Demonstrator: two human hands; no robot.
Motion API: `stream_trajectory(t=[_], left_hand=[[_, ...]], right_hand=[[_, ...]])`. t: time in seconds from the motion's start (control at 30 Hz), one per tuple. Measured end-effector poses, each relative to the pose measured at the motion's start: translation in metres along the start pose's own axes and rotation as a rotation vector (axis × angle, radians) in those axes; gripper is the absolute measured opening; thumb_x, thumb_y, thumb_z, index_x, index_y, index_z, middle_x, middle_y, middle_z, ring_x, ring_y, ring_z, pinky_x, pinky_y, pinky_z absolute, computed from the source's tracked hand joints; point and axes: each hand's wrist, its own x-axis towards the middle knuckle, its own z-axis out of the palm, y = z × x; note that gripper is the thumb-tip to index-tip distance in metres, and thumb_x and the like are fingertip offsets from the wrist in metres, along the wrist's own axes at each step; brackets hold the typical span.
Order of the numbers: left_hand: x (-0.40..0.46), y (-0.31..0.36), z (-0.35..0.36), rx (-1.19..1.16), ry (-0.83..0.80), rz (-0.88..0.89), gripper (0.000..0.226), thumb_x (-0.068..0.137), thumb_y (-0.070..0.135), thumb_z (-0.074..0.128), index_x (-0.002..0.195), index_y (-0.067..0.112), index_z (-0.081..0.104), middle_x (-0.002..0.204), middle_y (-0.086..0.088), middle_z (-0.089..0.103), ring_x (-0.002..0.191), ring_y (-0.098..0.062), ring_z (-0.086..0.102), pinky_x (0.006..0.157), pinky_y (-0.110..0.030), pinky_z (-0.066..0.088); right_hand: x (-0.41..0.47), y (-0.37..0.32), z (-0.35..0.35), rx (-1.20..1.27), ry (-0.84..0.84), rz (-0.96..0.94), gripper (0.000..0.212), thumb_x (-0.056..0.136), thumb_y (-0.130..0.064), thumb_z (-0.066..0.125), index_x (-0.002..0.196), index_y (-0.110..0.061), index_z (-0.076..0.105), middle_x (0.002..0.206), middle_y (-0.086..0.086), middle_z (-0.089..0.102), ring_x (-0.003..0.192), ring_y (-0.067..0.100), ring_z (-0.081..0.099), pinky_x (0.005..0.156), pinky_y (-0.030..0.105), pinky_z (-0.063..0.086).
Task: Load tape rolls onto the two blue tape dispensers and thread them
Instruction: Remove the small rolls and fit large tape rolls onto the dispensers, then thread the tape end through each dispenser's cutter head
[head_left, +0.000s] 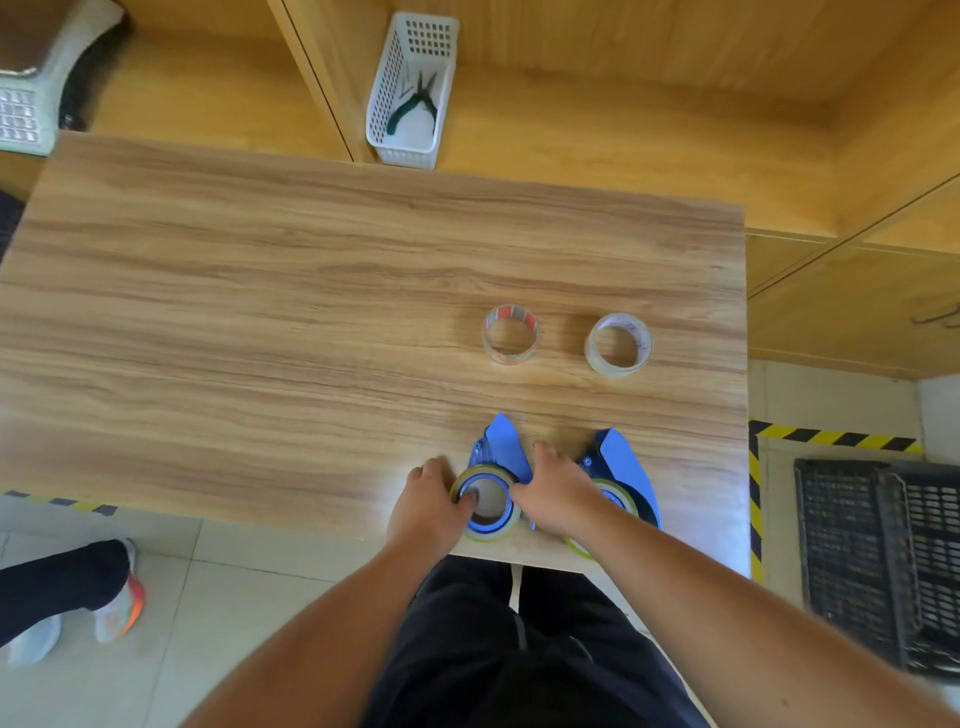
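Two blue tape dispensers lie side by side at the table's near edge. The left dispenser (500, 447) carries a yellowish tape roll (487, 503) on its hub. My left hand (428, 506) grips that roll from the left, thumb inside the core. My right hand (553, 491) holds the roll's right side and lies between the two dispensers. The right dispenser (626, 470) also bears a yellowish roll (618, 496), half hidden by my right wrist. Two clear tape rolls lie flat farther up the table: one with red print (510, 334) and a plain one (618, 344).
A white plastic basket (410, 93) holding green-handled pliers (413, 101) stands on the wooden shelf beyond the table. A black crate (878, 561) sits on the floor to the right, by yellow-black floor tape. Another person's leg and shoe (117, 597) are at the lower left.
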Motion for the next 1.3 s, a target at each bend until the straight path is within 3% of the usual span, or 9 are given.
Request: stream_trajectory(t=[0.13,0.33,0.43,0.53,0.7,0.87,1.0,1.17,1.3], left_hand=[[0.007,-0.002,0.001,0.032,-0.022,0.056,0.018,0.089,0.037,0.066,0.093,0.022,0.056,0.102,0.000,0.056,0.083,-0.016,0.055,0.071,-0.033,0.044],[0.012,0.000,-0.004,0.036,-0.056,0.069,0.022,0.088,0.041,0.066,0.089,0.021,0.058,0.096,-0.001,0.059,0.080,-0.018,0.059,0.067,-0.034,0.047],[0.008,0.005,-0.009,-0.012,-0.039,0.076,0.028,0.085,0.044,0.068,0.083,0.018,0.056,0.083,-0.001,0.063,0.074,-0.021,0.060,0.061,-0.036,0.048],[0.000,0.016,-0.016,-0.050,-0.016,0.084,0.027,0.083,0.041,0.072,0.092,0.019,0.058,0.080,0.003,0.066,0.073,-0.020,0.063,0.056,-0.033,0.045],[-0.015,0.038,-0.028,-0.142,0.053,0.185,0.030,0.078,0.035,0.074,0.102,0.026,0.059,0.087,0.006,0.068,0.077,-0.018,0.067,0.070,-0.041,0.058],[-0.032,0.068,-0.044,-0.236,0.124,0.267,0.026,0.077,0.038,0.077,0.092,0.032,0.057,0.084,0.010,0.068,0.073,-0.010,0.066,0.061,-0.021,0.048],[-0.043,0.084,-0.056,-0.250,0.110,0.312,0.030,0.077,0.049,0.078,0.092,0.033,0.058,0.093,0.011,0.066,0.070,-0.010,0.065,0.062,-0.024,0.050],[-0.052,0.089,-0.073,-0.461,-0.145,0.286,0.028,0.084,0.056,0.073,0.098,0.032,0.067,0.101,0.006,0.071,0.075,-0.009,0.075,0.080,-0.044,0.065],[-0.059,0.092,-0.080,-0.546,-0.161,0.295,0.026,0.083,0.052,0.076,0.097,0.030,0.071,0.091,0.009,0.075,0.078,-0.013,0.077,0.082,-0.046,0.065]], right_hand=[[0.001,-0.003,0.004,0.011,-0.035,0.028,0.062,0.089,-0.034,0.055,0.144,-0.014,0.034,0.116,0.007,0.057,0.082,0.021,0.063,0.055,0.033,0.044],[-0.002,-0.009,0.007,0.025,-0.036,0.026,0.070,0.090,-0.035,0.056,0.152,-0.017,0.027,0.136,0.010,0.050,0.082,0.018,0.058,0.053,0.029,0.039],[-0.005,-0.010,0.005,0.076,-0.039,0.029,0.063,0.089,-0.032,0.057,0.145,-0.015,0.033,0.118,0.007,0.056,0.075,0.016,0.058,0.052,0.029,0.040],[-0.011,-0.010,-0.004,0.216,0.010,0.038,0.046,0.085,-0.025,0.060,0.127,-0.017,0.043,0.096,0.003,0.061,0.068,0.016,0.059,0.053,0.029,0.044],[-0.018,-0.004,-0.028,0.424,0.106,0.028,0.048,0.078,-0.024,0.071,0.117,-0.025,0.043,0.101,-0.003,0.063,0.083,0.018,0.068,0.062,0.032,0.052],[-0.032,0.003,-0.043,0.689,0.167,-0.099,0.057,0.079,-0.010,0.071,0.124,-0.032,0.044,0.097,0.000,0.068,0.072,0.016,0.066,0.060,0.031,0.050],[-0.043,0.009,-0.045,0.853,0.205,-0.205,0.057,0.083,-0.006,0.066,0.124,-0.043,0.050,0.099,0.006,0.073,0.086,0.025,0.069,0.080,0.042,0.055],[-0.064,0.010,-0.056,0.890,0.277,-0.237,0.048,0.088,0.003,0.055,0.124,-0.028,0.053,0.079,0.009,0.062,0.068,0.017,0.058,0.064,0.031,0.049],[-0.074,0.004,-0.059,0.946,0.311,-0.257,0.047,0.087,0.004,0.053,0.119,-0.031,0.055,0.072,0.008,0.060,0.064,0.017,0.057,0.058,0.026,0.048]])
